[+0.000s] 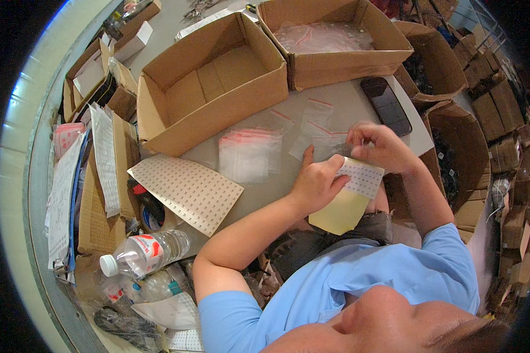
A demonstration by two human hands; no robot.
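My left hand [318, 185] grips a sheet of small stickers [364, 178] by its edge, thumb on top. The sheet's bare yellowish backing [337, 213] hangs over the table edge, and the index finger points up toward the bags. My right hand [381, 147] is closed in a pinch just above the sheet; what its fingertips hold is too small to make out. Beside the hands lie loose clear zip bags [317, 130] with red seal lines. A stack of such bags [250, 156] sits further left, next to a second sticker sheet [188, 191].
At the back stand an open cardboard box [212, 106] and a box of clear bags [350, 67]. A dark phone [387, 106] lies at the table's right edge. A water bottle [144, 253] and papers crowd the left. Cardboard boxes [456, 153] with dark items stand at right.
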